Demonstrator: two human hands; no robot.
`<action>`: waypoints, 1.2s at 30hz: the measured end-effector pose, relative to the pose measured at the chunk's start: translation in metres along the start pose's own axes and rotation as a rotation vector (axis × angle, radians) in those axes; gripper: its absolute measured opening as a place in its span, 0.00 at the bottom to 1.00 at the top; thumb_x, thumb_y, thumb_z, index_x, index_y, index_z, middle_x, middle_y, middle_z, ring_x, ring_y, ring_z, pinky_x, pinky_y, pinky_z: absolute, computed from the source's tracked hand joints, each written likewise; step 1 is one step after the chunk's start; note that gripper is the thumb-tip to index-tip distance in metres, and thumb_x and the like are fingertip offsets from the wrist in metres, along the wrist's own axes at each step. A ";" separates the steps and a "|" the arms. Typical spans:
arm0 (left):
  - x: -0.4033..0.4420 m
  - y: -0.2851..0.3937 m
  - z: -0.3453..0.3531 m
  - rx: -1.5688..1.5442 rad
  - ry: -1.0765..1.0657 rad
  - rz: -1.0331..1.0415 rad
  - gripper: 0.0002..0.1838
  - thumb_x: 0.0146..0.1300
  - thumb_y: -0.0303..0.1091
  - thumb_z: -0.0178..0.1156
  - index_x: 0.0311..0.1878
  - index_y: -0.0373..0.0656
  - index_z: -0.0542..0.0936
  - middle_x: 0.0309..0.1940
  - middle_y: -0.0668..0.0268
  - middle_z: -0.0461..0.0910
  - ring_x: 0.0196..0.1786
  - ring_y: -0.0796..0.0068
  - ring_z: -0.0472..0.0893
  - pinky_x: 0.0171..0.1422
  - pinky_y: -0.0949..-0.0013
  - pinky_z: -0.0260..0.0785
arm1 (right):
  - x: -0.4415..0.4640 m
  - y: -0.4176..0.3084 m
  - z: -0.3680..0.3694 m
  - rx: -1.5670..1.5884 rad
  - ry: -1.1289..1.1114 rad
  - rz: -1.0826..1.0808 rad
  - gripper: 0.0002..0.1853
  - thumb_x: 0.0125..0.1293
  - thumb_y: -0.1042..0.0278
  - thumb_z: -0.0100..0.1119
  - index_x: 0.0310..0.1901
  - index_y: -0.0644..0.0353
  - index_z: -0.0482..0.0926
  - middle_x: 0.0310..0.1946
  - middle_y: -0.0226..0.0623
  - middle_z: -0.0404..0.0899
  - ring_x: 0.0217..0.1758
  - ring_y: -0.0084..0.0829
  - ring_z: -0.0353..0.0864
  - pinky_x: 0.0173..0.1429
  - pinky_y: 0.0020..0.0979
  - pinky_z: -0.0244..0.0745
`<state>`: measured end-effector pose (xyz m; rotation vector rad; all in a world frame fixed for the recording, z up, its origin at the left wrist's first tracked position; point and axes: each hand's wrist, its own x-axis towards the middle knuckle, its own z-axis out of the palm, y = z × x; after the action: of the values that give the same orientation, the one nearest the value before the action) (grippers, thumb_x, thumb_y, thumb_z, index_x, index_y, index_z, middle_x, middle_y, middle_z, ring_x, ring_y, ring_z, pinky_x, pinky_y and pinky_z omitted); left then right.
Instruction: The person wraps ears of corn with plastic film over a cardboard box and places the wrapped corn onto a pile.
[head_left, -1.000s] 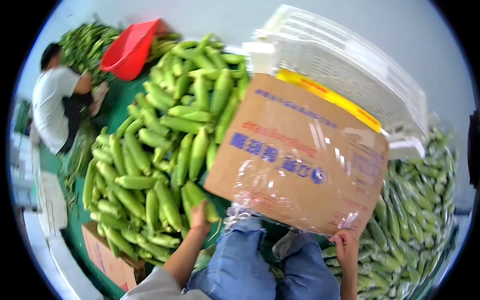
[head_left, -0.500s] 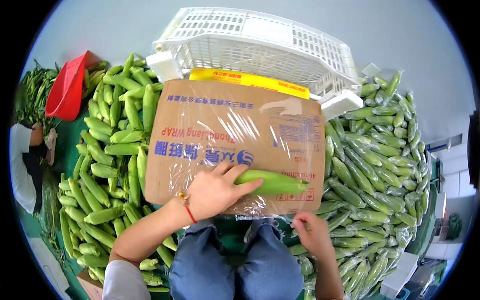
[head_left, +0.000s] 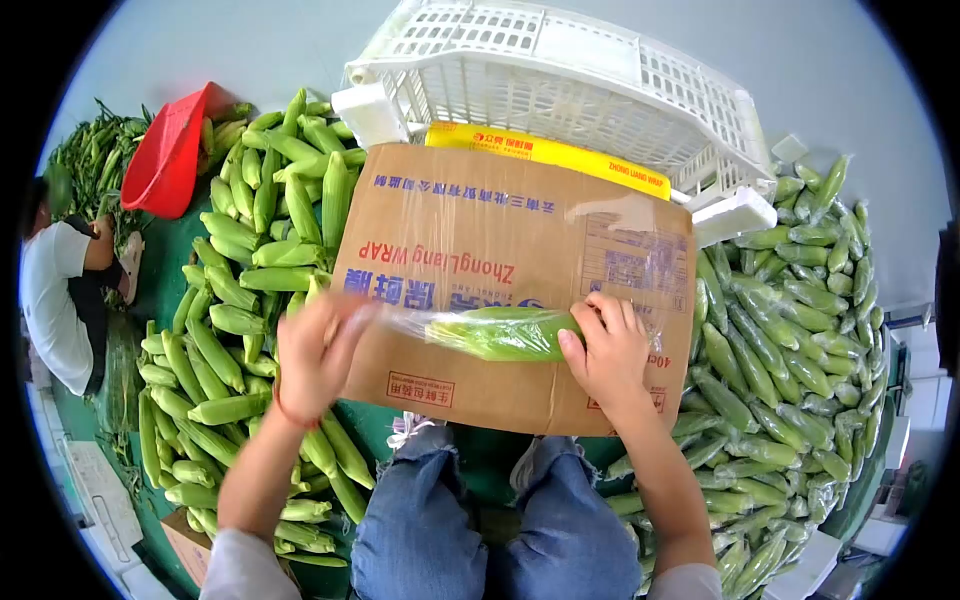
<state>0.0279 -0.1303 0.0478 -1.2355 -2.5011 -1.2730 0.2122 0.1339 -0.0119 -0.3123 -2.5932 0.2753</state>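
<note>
An ear of corn point(head_left: 500, 334) in green husk lies across the cardboard box point(head_left: 440, 240) on my lap, with clear cling film around it. My left hand point(head_left: 318, 350), a little blurred, is closed on the twisted film point(head_left: 395, 318) drawn out from the corn's left end. Around the corn's right end my right hand point(head_left: 612, 350) is closed, its fingers bent over the wrapped tip. Behind the box's printed top sits the yellow film carton point(head_left: 550, 155), and more film stretches over the cardboard.
Bare corn point(head_left: 240, 320) is heaped at the left, film-wrapped corn point(head_left: 770, 350) at the right. A white plastic crate point(head_left: 570, 95) stands behind the box. Far left are a red scoop-shaped container point(head_left: 170, 155) and another person point(head_left: 60, 300) beside green stalks.
The corn has become wrapped in film. My left hand has gone from the corn to the film on the left; my right hand has come up onto the corn's right end. The view has shifted.
</note>
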 end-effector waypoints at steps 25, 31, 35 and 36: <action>0.159 -0.016 0.138 0.276 -0.711 0.326 0.43 0.61 0.43 0.63 0.72 0.29 0.55 0.73 0.43 0.54 0.77 0.48 0.54 0.79 0.59 0.49 | 0.066 0.012 0.007 -0.052 -0.129 -0.304 0.35 0.48 0.50 0.72 0.55 0.59 0.71 0.48 0.40 0.76 0.48 0.44 0.78 0.53 0.46 0.75; 0.174 -0.018 0.152 0.430 -0.973 0.313 0.45 0.57 0.40 0.67 0.71 0.27 0.57 0.75 0.43 0.52 0.77 0.51 0.53 0.81 0.63 0.47 | 0.058 0.003 0.005 0.073 -0.341 -0.239 0.31 0.45 0.49 0.73 0.44 0.61 0.72 0.32 0.41 0.78 0.35 0.40 0.81 0.38 0.36 0.79; 0.170 -0.012 0.152 0.431 -0.952 0.316 0.44 0.57 0.42 0.67 0.71 0.28 0.58 0.75 0.45 0.52 0.77 0.51 0.54 0.80 0.62 0.48 | -0.001 -0.017 -0.049 0.229 -0.595 -0.300 0.32 0.49 0.41 0.70 0.47 0.59 0.75 0.30 0.42 0.78 0.34 0.40 0.81 0.36 0.37 0.79; 0.168 -0.014 0.148 0.390 -0.926 0.316 0.43 0.57 0.42 0.67 0.70 0.29 0.60 0.74 0.45 0.53 0.77 0.51 0.55 0.80 0.62 0.49 | -0.016 -0.024 -0.066 0.288 -0.784 -0.255 0.33 0.50 0.40 0.69 0.49 0.58 0.75 0.34 0.43 0.79 0.37 0.41 0.82 0.39 0.38 0.79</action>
<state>-0.0539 0.0747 0.0085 -2.3233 -2.6488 -0.0840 0.2552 0.1156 0.0425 0.2952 -3.2379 0.7978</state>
